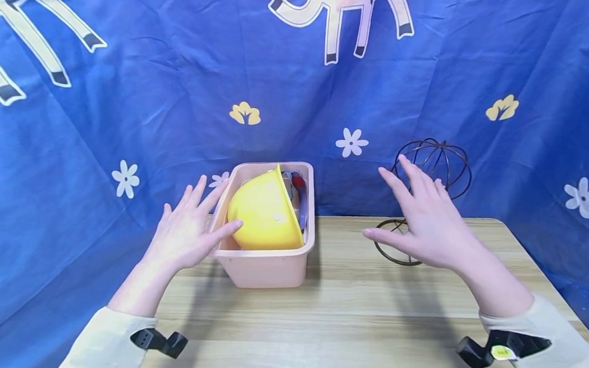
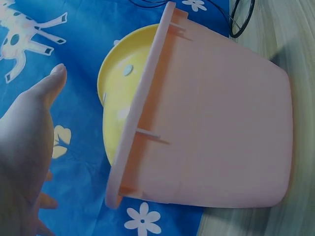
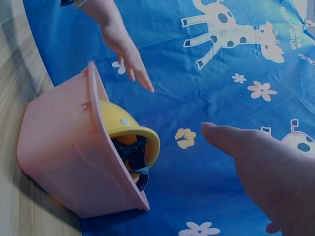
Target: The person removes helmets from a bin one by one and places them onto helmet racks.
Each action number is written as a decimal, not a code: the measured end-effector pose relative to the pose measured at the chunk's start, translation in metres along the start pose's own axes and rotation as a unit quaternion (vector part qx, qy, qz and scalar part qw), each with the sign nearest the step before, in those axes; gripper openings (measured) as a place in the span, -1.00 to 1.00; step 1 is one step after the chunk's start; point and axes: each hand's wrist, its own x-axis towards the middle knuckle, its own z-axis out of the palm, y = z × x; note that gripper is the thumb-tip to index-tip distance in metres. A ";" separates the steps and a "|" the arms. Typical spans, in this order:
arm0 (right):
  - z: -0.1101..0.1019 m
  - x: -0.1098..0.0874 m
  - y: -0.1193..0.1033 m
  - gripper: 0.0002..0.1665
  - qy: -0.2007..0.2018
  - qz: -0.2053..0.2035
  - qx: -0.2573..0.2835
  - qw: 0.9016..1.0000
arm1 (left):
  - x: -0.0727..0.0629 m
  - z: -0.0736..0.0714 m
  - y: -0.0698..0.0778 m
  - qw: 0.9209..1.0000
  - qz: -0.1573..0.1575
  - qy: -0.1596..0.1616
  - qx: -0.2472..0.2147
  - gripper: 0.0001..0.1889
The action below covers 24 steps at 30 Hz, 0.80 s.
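A yellow hard hat [image 1: 263, 214] sits tilted on its side in a pink plastic bin [image 1: 264, 270]. In the right wrist view, dark straps [image 3: 135, 155] show inside the hat's shell. My left hand [image 1: 183, 233] hovers at the bin's left rim with fingers spread, and its thumb overlaps the hat in the head view. The left wrist view shows that hand [image 2: 27, 132] apart from the bin's wall. My right hand [image 1: 428, 221], fingers extended, is held above the table in front of a dark wire stand [image 1: 445, 166] and partly hides it. Both hands hold nothing.
Other items, including a red and blue one [image 1: 300, 192], lie in the bin beside the hat. The wire stand has a domed cage top and a round base [image 1: 400, 262]. A blue patterned cloth [image 1: 178, 101] hangs behind and beside the wooden table [image 1: 353, 310].
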 end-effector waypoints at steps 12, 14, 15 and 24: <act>0.019 0.013 -0.012 0.28 0.015 -0.032 0.071 0.997 | -0.003 0.015 -0.013 0.998 -0.030 0.013 -0.055 -0.07; 0.021 0.015 -0.014 0.27 0.013 -0.031 0.088 0.996 | -0.003 0.017 -0.014 0.997 -0.035 0.012 -0.065 -0.08; 0.022 0.016 -0.015 0.26 0.012 -0.031 0.095 0.995 | -0.003 0.019 -0.015 0.997 -0.038 0.013 -0.071 -0.09; 0.030 0.023 -0.025 0.18 0.009 -0.035 0.137 0.990 | -0.005 0.026 -0.013 0.988 -0.068 0.043 -0.128 -0.16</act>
